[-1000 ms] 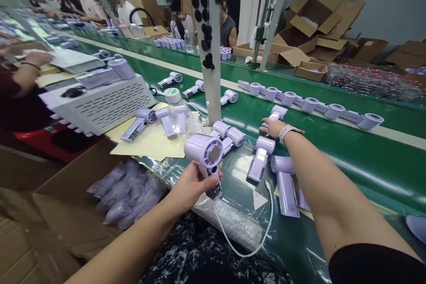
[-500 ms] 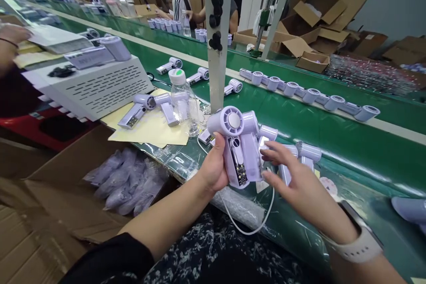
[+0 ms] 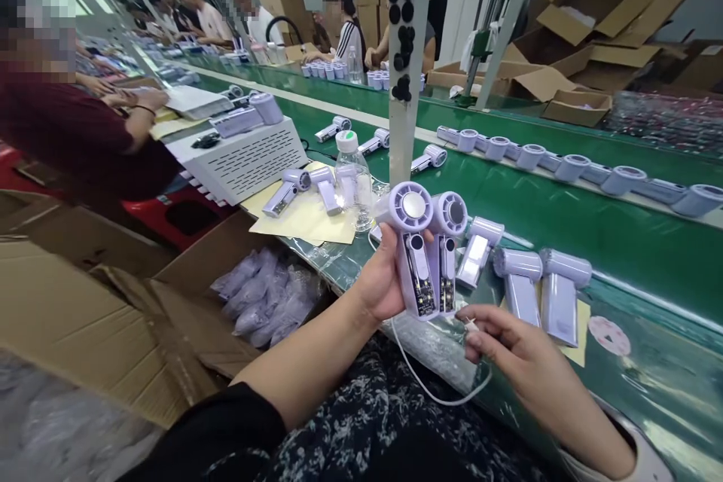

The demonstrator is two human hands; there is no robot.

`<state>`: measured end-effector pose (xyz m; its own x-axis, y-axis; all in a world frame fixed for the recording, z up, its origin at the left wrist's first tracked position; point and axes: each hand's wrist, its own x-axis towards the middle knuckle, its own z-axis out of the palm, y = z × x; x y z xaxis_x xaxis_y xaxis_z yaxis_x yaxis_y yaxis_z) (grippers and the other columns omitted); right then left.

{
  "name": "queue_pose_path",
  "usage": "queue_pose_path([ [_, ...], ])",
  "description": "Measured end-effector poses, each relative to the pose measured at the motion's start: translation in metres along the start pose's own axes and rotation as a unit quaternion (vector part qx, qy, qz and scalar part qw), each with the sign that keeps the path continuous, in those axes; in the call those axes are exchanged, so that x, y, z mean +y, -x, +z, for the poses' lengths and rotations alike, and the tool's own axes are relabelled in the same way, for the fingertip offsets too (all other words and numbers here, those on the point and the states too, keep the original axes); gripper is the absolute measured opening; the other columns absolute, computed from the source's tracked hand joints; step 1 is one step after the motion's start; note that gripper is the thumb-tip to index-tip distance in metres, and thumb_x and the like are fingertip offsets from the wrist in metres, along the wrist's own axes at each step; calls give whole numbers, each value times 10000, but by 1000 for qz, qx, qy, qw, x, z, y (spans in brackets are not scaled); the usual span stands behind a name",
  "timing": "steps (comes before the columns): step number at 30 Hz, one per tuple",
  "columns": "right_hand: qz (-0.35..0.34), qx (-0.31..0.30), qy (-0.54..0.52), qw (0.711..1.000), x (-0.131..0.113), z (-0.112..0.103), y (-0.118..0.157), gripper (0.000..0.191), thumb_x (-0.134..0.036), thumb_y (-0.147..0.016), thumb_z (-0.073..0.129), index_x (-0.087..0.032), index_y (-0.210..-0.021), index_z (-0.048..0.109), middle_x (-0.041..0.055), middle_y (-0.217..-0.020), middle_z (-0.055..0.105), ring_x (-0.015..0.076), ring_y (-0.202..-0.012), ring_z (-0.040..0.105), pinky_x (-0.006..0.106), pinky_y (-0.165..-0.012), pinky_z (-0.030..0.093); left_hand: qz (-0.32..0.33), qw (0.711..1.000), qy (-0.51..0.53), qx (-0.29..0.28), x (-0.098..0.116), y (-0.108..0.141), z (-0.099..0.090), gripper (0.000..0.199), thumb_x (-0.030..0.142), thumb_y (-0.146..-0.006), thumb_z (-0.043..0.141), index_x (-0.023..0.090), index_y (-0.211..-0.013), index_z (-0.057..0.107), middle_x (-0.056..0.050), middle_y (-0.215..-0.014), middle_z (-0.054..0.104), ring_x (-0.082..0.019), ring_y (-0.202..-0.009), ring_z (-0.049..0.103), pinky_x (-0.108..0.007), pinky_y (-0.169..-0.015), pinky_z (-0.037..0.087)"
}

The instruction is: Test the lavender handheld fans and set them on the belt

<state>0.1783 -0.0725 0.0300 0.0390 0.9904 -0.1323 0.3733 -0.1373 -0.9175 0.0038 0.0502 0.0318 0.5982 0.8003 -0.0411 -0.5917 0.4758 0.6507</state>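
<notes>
My left hand (image 3: pixel 384 279) is closed around two lilac handheld fans held upright side by side. The nearer handheld fan (image 3: pixel 411 209) has a round silver centre, and a circuit board shows in its open handle. On the second handheld fan (image 3: pixel 450 212) the handle is open too, its board facing me. Just below and right of their handle ends, my right hand (image 3: pixel 508 354) pinches the plug of a white cable (image 3: pixel 437 399), apart from the fans. The cable hangs in a loop beneath both hands. Right of the fans, several more lilac handheld fans (image 3: pixel 517 267) lie on the bench.
A clear bottle (image 3: pixel 355 188) stands by a metal post (image 3: pixel 402 143). Left are a vented white box (image 3: pixel 248 166) and a carton (image 3: pixel 197 263) of bagged parts. Fans line the green conveyor (image 3: pixel 508 211). A co-worker (image 3: pixel 62 120) sits at far left.
The second fan has turned so its grille and open handle face me. My right hand has moved down from beside the fans and closed on the cable plug. The view has swung left.
</notes>
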Motion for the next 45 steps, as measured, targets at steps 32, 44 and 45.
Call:
queue_pose_path([
  [32, -35, 118, -262, 957, -12, 64, 4, 487, -544, -1011, 578, -228, -648, 510, -44, -471, 473, 139, -459, 498, 267, -507, 399, 143, 988, -49, -38, -14, -3, 19, 788, 993, -556, 606, 213, -636, 527, -105, -1036, 744, -354, -1108, 705, -472, -847, 631],
  [44, -109, 247, -3, 963, -9, 15, -10, 312, -486, -1020, 534, -238, -891, 671, 107, -1527, 508, 347, -1430, 438, 545, -1165, 335, 150, 983, -109, -14, 2, -2, 11, 599, 820, -740, 659, 236, -873, 638, -97, -1062, 747, -355, -1198, 673, -519, -957, 589],
  [45, -110, 262, -9, 959, -10, 11, -12, 284, -495, -1009, 555, -254, -1058, 695, 100, -1591, 451, 351, -1478, 389, 568, -1201, 291, 128, 981, -140, -35, 3, 2, 10, 565, 760, -713, 738, 233, -903, 664, -94, -1020, 751, -349, -1134, 696, -502, -925, 597],
])
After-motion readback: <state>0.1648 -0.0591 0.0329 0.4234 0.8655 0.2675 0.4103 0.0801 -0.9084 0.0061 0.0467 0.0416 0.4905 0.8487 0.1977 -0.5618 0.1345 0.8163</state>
